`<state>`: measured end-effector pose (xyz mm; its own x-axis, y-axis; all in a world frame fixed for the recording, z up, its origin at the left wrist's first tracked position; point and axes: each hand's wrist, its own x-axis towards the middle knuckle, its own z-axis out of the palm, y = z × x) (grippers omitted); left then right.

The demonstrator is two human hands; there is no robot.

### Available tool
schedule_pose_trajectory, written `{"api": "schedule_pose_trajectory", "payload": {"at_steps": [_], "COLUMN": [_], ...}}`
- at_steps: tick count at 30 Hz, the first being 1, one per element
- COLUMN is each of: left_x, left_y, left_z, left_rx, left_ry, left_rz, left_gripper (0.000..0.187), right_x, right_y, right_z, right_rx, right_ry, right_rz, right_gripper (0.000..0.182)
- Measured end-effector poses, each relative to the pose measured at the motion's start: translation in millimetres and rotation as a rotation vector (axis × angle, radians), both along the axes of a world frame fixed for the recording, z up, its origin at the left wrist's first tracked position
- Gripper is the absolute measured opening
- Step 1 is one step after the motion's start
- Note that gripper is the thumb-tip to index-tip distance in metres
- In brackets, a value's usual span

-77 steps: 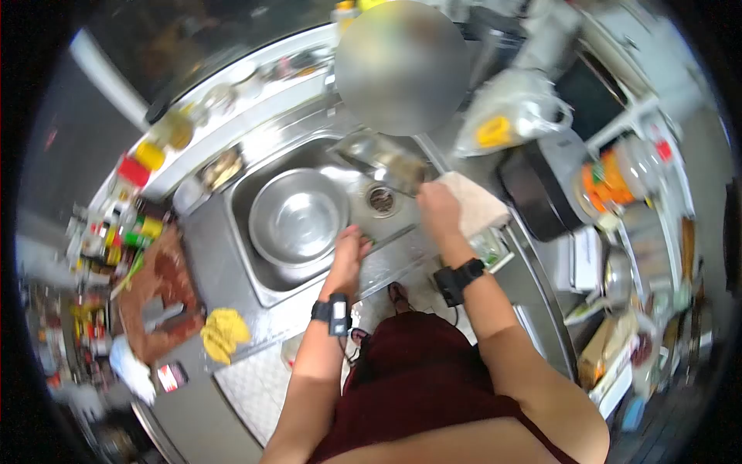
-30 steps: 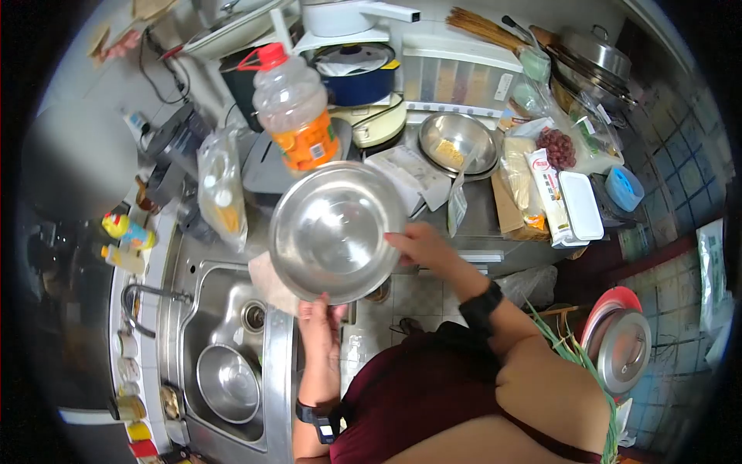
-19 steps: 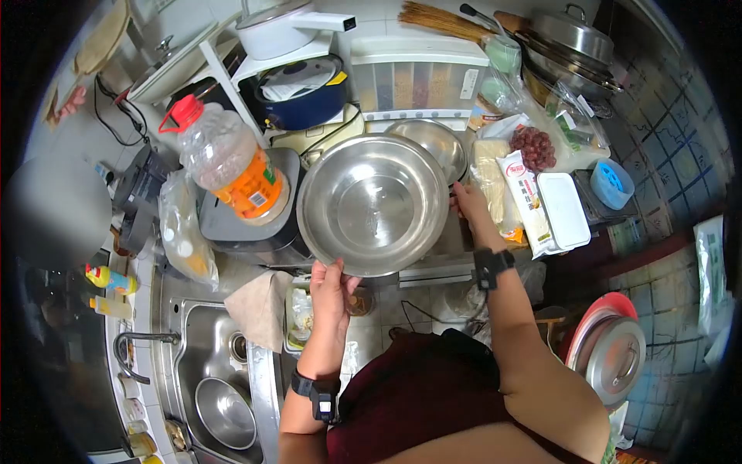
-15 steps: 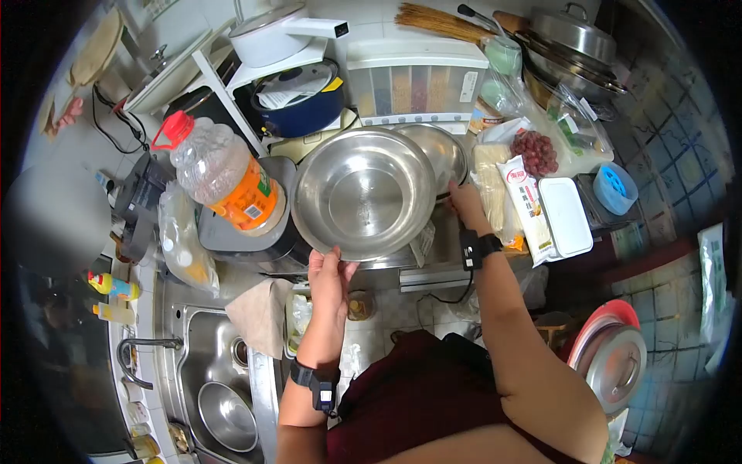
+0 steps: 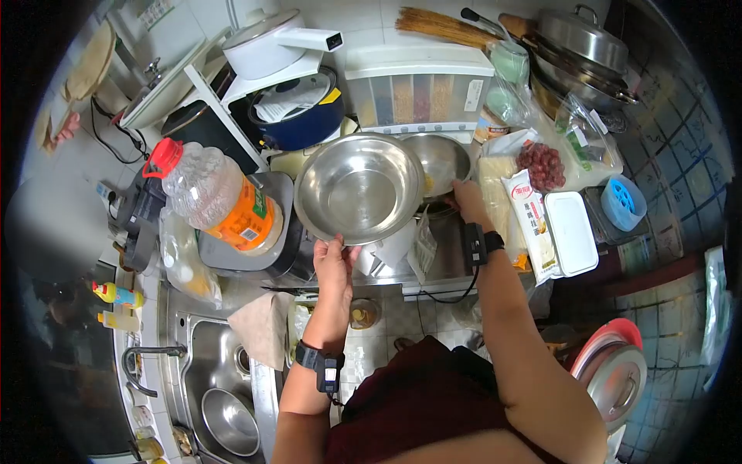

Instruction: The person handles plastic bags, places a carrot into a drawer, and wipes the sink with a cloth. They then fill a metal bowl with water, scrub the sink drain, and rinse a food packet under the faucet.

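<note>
A wide stainless steel basin (image 5: pixel 357 193) is held up over the counter, tilted slightly, and its inside looks bare. My left hand (image 5: pixel 334 259) pinches its near rim, thumb on top and fingers underneath. Behind it to the right, partly covered by the basin, is a second steel bowl (image 5: pixel 452 158) with something pale and yellowish inside. My right hand (image 5: pixel 468 199) is closed at that bowl's near right edge; its fingertips are partly hidden. Beneath the basin, white packets (image 5: pixel 421 247) lie on the counter.
An oil jug (image 5: pixel 224 197) stands on a grey appliance at left. A divided grain box (image 5: pixel 417 89) sits at the back. Noodle packs (image 5: pixel 532 228), grapes (image 5: pixel 541 166) and a white lidded box (image 5: pixel 572 233) lie at right. The sink (image 5: pixel 209 340) at lower left holds a steel bowl (image 5: pixel 230 421).
The basin has moved slightly away from me and to the left, uncovering more of the second bowl and the packets below. My right hand stays at the second bowl's edge. The view has shifted slightly.
</note>
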<state>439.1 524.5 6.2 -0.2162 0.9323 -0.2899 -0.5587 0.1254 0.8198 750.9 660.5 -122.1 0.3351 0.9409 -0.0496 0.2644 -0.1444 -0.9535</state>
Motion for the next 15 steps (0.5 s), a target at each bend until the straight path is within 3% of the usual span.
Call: {"api": "schedule_pose_trajectory", "payload": {"at_steps": [3, 12, 15], "left_x": [4.1, 22.0, 40.0], "left_y": [8.4, 42.5, 59.1], "left_z": [6.2, -9.4, -25.9], "left_rx": [0.051, 0.09, 0.061], "left_ry": [0.016, 0.029, -0.016], "left_rz": [0.049, 0.099, 0.059], "left_gripper": [0.009, 0.007, 0.01], "right_x": [-20.7, 10.7, 16.4], "right_y": [-17.8, -48.6, -62.9], "right_z": [68.5, 152.7, 179.1], "right_rx": [-0.077, 0.169, 0.195], "right_ry": [0.098, -0.017, 0.075], "right_rz": [-0.16, -0.396, -0.435], "right_gripper": [0.03, 0.022, 0.019]}}
